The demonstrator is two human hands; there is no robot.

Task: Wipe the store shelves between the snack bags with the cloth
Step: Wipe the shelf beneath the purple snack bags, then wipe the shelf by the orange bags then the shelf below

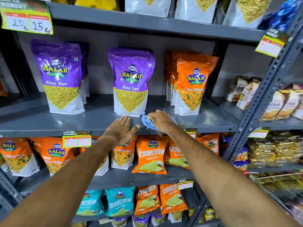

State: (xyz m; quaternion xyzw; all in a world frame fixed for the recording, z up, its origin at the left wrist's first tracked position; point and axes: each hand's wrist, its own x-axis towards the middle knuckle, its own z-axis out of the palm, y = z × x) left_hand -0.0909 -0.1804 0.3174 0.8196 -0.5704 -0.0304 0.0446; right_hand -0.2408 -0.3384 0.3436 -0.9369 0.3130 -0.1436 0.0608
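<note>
The right hand (159, 121) grips the bunched blue cloth (147, 122) on the grey shelf (82, 119) at frame centre; the left hand (120, 131) rests flat, empty. Wiping looks underway between the purple Aloo Sev bag (131, 82) and the orange Tikha Mitha bag (191, 86); next, push deeper.

Lit brightly and evenly from above and in front. Glossy highlights on the purple Aloo Sev bag (131, 79) and the orange bag (194, 82). Soft shadow under the upper shelf (147, 22) and behind the bags. Strong wide-angle bending at the edges, with the slotted upright (262, 95) leaning inward. Sharp at centre; blurred at the price tag (270, 45), the oats cartons (285, 104) and the wire basket (282, 190).
</note>
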